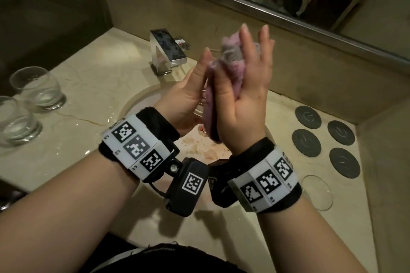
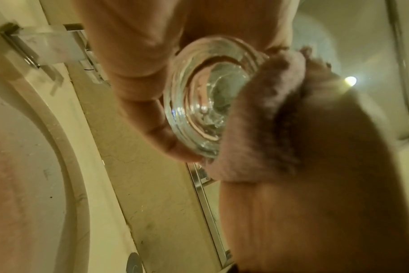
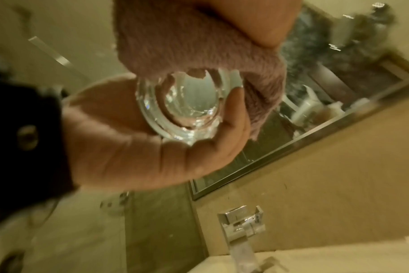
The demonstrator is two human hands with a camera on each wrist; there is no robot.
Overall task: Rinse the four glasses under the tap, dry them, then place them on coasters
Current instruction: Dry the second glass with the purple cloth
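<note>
Both grips clamp one clear, thick-based glass [image 2: 199,99]: left hand [image 1: 186,93] bare, right hand [image 1: 246,86] through pink cloth [image 1: 224,73].

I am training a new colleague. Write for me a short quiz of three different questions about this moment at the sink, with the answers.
1. True or false: every coaster already carries a glass.
2. Multiple choice: what does the right hand press against the held glass? A) a sponge B) a pink cloth C) a paper towel
3. Short answer: how many glasses stand on the counter left of the sink, and how many right of it?

Key
1. False: all four coasters are bare.
2. B; the left hand holds the glass by its base.
3. Two on the left, one on the right.
</note>
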